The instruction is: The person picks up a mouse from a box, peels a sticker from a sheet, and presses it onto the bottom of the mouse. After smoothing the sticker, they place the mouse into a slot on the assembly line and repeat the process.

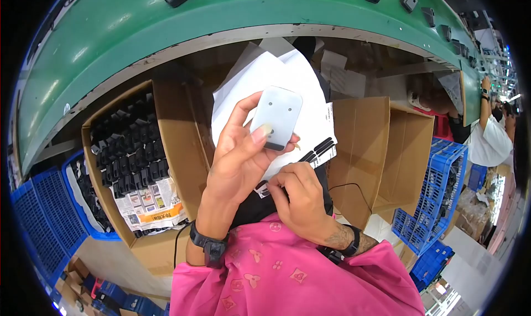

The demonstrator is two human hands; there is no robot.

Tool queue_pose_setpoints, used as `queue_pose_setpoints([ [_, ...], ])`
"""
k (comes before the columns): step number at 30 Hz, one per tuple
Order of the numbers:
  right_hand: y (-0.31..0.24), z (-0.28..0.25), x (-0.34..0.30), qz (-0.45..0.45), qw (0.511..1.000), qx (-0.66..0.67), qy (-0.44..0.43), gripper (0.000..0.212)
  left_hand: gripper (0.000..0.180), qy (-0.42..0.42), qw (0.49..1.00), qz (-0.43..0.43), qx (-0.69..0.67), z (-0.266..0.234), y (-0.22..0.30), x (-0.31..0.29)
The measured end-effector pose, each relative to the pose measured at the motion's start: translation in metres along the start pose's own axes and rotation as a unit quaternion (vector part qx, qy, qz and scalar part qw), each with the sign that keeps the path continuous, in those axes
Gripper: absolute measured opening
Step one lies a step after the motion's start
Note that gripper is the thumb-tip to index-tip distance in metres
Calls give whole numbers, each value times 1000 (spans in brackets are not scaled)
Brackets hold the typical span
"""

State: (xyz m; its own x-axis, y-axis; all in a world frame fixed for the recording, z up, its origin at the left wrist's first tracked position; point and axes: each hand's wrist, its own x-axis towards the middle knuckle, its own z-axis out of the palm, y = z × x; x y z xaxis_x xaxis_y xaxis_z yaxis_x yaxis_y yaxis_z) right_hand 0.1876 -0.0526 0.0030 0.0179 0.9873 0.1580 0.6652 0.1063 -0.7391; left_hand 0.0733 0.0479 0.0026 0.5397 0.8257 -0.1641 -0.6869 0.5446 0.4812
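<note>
My left hand (237,150) is closed around a pale grey, rounded flat plastic casing (283,114). The casing has a few small holes and a dark lower edge, and my thumb presses on its face. Below and to the right, my right hand (298,197) has its fingers curled into a pinch; whatever they grip is hidden. White paper (276,75) lies across my lap. On it, beside my right hand, is a sheet with black rounded strips (319,150). Another dark strip shows just left of the right fingertips.
An open carton (145,241) at left holds rows of black plastic parts (130,144) and newspaper. Another open carton (354,150) and a blue crate (437,183) stand right. The green work surface (127,34) ahead carries scattered black parts. Another person (489,142) is at far right.
</note>
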Motion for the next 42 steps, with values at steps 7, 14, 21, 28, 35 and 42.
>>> queue_pose_setpoints([
  [7,-16,-44,8,37,987,85,-132,17,65,-10,997,-15,-77,4,7,-2],
  [14,-37,-80,31,228,890,395,14,10,43,51,995,-15,85,32,2,-11],
  [21,-47,-87,45,199,883,423,48,12,45,27,965,-1,262,44,-1,-30],
  [28,-48,-85,46,200,851,482,67,13,43,3,949,39,314,51,-6,-32],
  [35,-46,-84,48,206,844,492,50,13,39,-3,928,45,369,53,-3,-33],
  [42,-51,-79,53,241,856,450,76,11,37,-1,914,51,403,53,-2,-34],
])
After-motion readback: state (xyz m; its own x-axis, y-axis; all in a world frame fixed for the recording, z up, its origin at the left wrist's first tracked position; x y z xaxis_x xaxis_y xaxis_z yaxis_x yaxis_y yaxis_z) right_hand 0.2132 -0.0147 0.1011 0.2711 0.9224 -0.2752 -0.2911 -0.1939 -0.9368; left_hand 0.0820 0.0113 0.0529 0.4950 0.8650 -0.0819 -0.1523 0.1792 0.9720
